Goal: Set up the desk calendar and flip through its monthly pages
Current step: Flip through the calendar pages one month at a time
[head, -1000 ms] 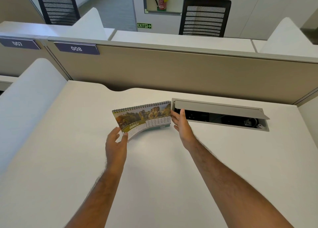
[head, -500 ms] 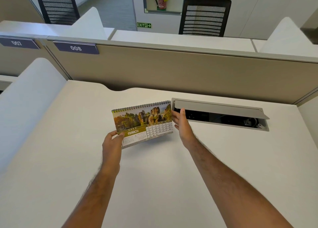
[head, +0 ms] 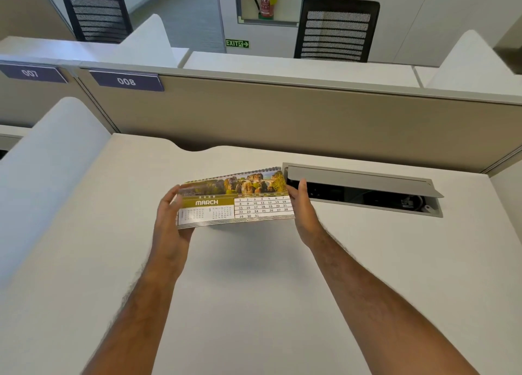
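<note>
Two hands carry the desk calendar (head: 236, 200) between them, lifted just clear of the surface (head: 254, 304), with the March page facing you. Your left hand (head: 172, 224) cups the left end, its grip closed on the lower left corner of the page stack, thumb on the front; your right hand (head: 300, 205) lies flat against the right edge, fingers straight, bracing and not pinching. Judge the calendar light, its card backing stiff but each sheet thin and easily creased or torn at the wire spiral (head: 234, 174) along the top. Hold it by the short ends or the thick lower edge, and turn one sheet at a time from its bottom corner over the spiral. The surface is white, smooth and bare in front, so the base may slide as you flip. An open cable tray (head: 364, 189) sits just beside the right hand; keep the calendar off it. A beige partition (head: 310, 120) closes off the back.
</note>
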The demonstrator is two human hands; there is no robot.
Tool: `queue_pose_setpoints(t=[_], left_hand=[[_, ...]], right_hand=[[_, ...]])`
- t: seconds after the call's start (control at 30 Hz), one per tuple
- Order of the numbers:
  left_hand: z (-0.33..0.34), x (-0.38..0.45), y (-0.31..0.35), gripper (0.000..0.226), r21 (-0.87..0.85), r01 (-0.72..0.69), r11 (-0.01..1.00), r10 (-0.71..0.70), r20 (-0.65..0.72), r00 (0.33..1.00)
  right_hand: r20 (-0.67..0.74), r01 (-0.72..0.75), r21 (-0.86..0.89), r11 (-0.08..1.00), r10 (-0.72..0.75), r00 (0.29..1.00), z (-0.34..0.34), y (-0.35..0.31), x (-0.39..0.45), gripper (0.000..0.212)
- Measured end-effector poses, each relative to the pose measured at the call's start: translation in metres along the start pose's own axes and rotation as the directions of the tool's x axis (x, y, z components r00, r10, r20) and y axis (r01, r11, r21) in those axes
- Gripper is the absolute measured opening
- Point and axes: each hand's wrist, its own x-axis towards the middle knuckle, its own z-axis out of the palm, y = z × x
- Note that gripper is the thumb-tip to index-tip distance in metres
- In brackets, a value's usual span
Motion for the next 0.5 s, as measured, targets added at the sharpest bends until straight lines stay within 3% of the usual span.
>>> queue_pose_setpoints(t=[0.13, 0.27, 0.5], left_hand=[[0.006, 0.007, 0.016, 0.049, -0.042, -0.005, 0.999, 0.005, -0.007, 1.0], [0.012, 0.017, 0.029, 0.072, -0.072, 0.025, 0.997, -0.023, 0.024, 0.999], [0.015, 0.03, 0.034, 0.076, -0.023, 0.025, 0.999, -0.025, 0.03, 0.999]], right_hand=[[-0.021, 0.006, -0.001, 1.0, -0.006, 1.0, -0.001, 0.001, 0.001, 0.078], [-0.028, 0.01, 0.058, 0.998, -0.009, 1.0, -0.002, -0.001, -0.001, 0.068], [-0.027, 0.002, 0.053, 0.999, 0.0, 1.0, -0.002, 0.001, 0.002, 0.08]])
